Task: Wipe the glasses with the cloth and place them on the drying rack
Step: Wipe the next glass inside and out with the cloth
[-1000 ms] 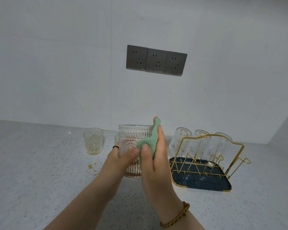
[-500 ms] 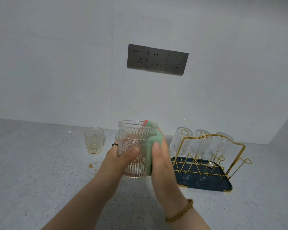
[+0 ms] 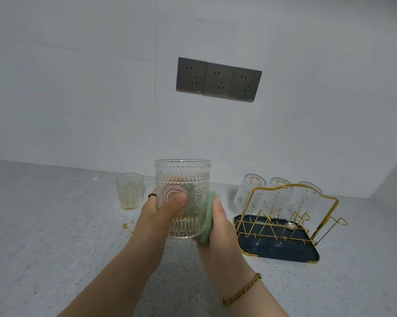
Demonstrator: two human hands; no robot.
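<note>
Gripping the glass [image 3: 182,191] in your left hand [image 3: 163,205] steadies it while your right hand [image 3: 218,221] presses the cloth [image 3: 208,216] against its side.

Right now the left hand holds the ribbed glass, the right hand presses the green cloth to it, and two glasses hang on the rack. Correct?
Not quite. The head view shows three glasses upside down on the rack, not two. The left hand does hold the ribbed glass, and the right hand presses the green cloth to it.

Bare forearms; black ring [image 3: 152,195] on left hand [image 3: 160,209]; gold braided bracelet [image 3: 242,290] on right wrist.
</note>
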